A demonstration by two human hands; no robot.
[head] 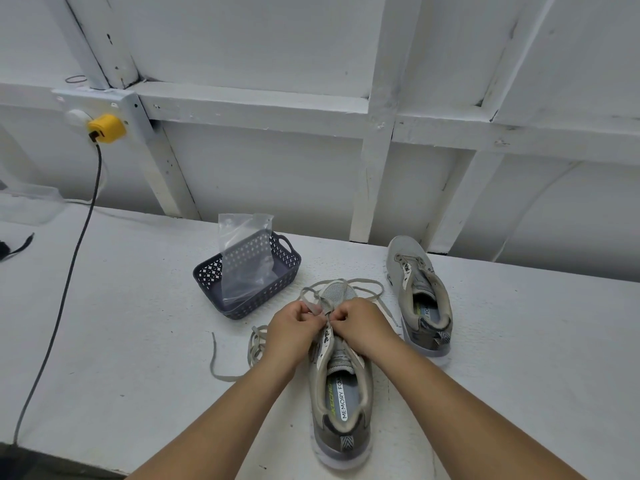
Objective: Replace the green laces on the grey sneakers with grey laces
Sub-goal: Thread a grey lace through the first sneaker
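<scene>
We pinch a grey lace (pixel 313 308) with both hands (pixel 294 327) (pixel 362 323) over the near sneaker (pixel 341 393); a basket (pixel 249 275) sits just beyond, toward the table's (pixel 138 323) far edge.

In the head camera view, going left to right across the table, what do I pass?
Dark cable → loose lace → basket with the plastic bag in it → left hand → right hand, both pinching a lace at the near sneaker → far sneaker.
</scene>
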